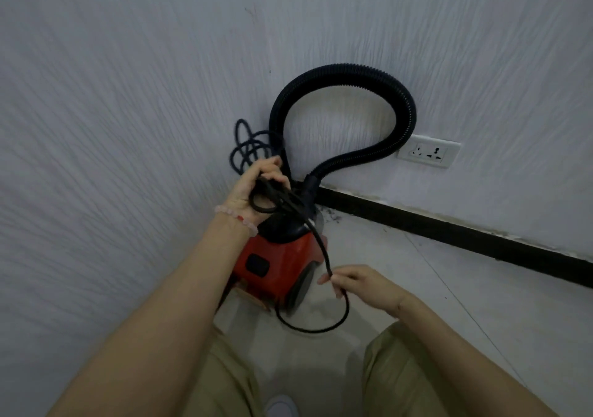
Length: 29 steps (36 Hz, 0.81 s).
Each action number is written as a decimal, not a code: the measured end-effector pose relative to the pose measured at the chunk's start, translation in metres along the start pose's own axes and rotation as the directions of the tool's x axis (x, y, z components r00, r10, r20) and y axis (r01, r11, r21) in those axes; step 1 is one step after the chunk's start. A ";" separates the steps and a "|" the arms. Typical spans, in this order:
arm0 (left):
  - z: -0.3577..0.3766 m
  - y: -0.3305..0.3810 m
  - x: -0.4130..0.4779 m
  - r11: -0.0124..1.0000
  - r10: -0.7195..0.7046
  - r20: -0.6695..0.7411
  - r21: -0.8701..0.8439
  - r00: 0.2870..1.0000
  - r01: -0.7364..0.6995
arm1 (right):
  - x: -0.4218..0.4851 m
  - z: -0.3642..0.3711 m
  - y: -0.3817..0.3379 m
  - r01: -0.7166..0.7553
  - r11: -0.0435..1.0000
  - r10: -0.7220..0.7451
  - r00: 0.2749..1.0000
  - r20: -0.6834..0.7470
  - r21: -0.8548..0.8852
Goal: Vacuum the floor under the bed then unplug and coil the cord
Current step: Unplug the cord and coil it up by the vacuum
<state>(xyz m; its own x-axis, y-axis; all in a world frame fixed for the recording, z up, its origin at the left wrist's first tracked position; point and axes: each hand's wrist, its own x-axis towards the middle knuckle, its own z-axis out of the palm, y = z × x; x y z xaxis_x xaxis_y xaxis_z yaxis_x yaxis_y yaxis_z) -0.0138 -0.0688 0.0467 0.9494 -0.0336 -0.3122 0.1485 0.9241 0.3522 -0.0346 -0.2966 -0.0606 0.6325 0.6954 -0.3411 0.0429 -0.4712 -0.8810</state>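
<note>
Left hand [256, 188] grips coiled cord [317, 240] (several loops); right hand [362, 285] pinches it.

vacuum [276, 262] on floor [449, 288] against wall [128, 95], socket [430, 152] to its right.

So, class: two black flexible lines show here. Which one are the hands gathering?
The thin smooth cord, looped in the left hand and pinched by the right hand. The thick ribbed hose arches untouched against the wall.
</note>
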 end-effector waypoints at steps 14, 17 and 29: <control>-0.054 -0.008 -0.052 0.212 0.042 -0.229 0.953 0.972 0.216 | 0.068 0.012 -0.057 0.234 0.898 -0.351 0.891 -0.288 -0.371; -0.075 0.002 -0.072 0.166 0.078 -0.287 0.948 0.955 0.271 | 0.070 0.031 -0.068 0.258 0.919 -0.338 0.904 -0.261 -0.297; -0.134 0.033 -0.137 0.510 0.104 -0.263 0.842 0.959 0.176 | 0.065 0.086 -0.043 0.153 0.979 -0.168 0.980 0.110 0.132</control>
<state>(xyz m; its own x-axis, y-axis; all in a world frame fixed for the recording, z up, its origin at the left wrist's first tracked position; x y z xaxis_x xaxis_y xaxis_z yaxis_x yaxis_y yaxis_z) -0.1760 0.0171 -0.0169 0.8532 0.1645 -0.4949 0.4755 0.1444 0.8678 -0.0620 -0.1843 -0.0729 0.5270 0.8202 -0.2226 0.0367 -0.2837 -0.9582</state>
